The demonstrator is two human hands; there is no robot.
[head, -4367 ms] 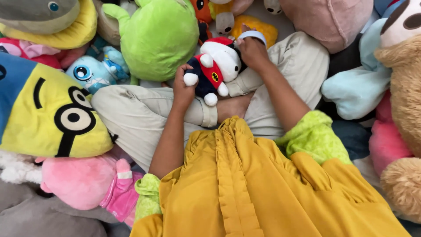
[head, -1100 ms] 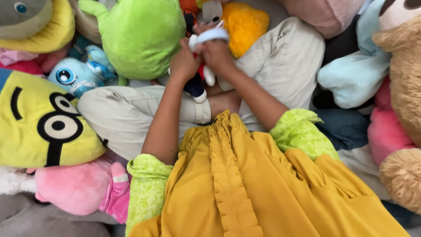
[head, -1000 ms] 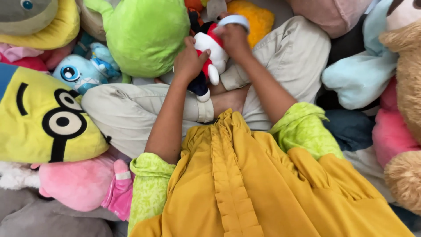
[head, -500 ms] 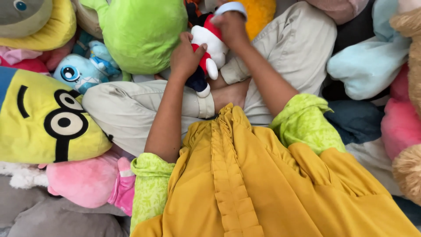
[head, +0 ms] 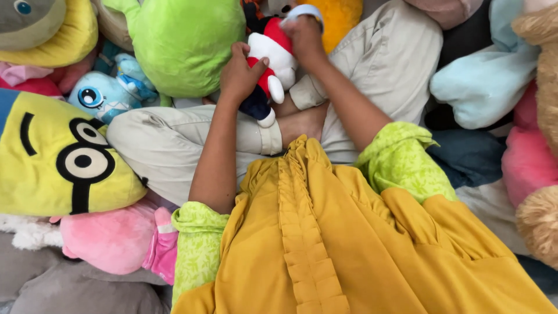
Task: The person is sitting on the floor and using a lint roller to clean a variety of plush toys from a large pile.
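The left hand (head: 239,74) is curled around the middle of a small plush doll (head: 268,64), fingers wrapped over its red front and thumb pressed against its side, so the toy is gripped firmly from the left. The left forearm runs straight up from a bent elbow near the lap, bare to a lime green sleeve cuff (head: 196,247).

The right hand (head: 303,36) is closed on the top of the same doll, at its head, knuckles facing up, fingers pinched over the red cap. A pale blue band (head: 301,10) shows just at the fingertips; I cannot tell whether it is being pinched or merely sits against the hand. The right forearm slants down and to the right, reaching another lime green sleeve (head: 401,166).

The doll is white with a red cap, a red chest and dark blue lower body, with round white feet hanging down. It is held upright between the two hands, above the person's crossed legs in beige trousers (head: 174,145), with a bare foot (head: 299,122) just below it.

The person wears a mustard yellow top (head: 325,244) with a ruffled strip down the middle. Around the lap lie soft toys: a big green plush (head: 186,43) just left of the hands, an orange fuzzy one (head: 340,17) behind the right hand, a light blue big-eyed toy (head: 107,93), a yellow goggle-eyed cushion (head: 58,157), a pink plush (head: 110,241), and a pale blue toy (head: 485,81) at right.
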